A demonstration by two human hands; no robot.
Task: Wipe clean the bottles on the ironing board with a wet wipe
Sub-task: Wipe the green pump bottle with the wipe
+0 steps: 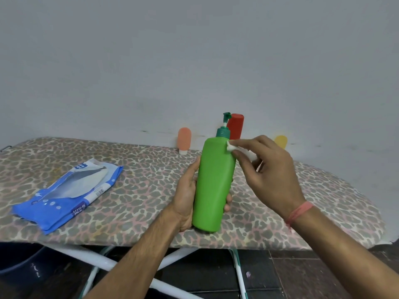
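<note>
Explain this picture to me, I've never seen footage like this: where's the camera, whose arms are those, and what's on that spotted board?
The camera sits on a person's head, looking down at their own arms. The left hand grips a green pump bottle; the right hand pinches a white wet wipe against its shoulder. On the leopard-print ironing board lie a blue wet-wipe pack and, by the wall, an orange tube, a red bottle and a yellow one, partly hidden.

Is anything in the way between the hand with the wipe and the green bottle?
Nothing visible. The right hand already presses the wet wipe against the green pump bottle near its shoulder, while the left hand grips the bottle.
</note>
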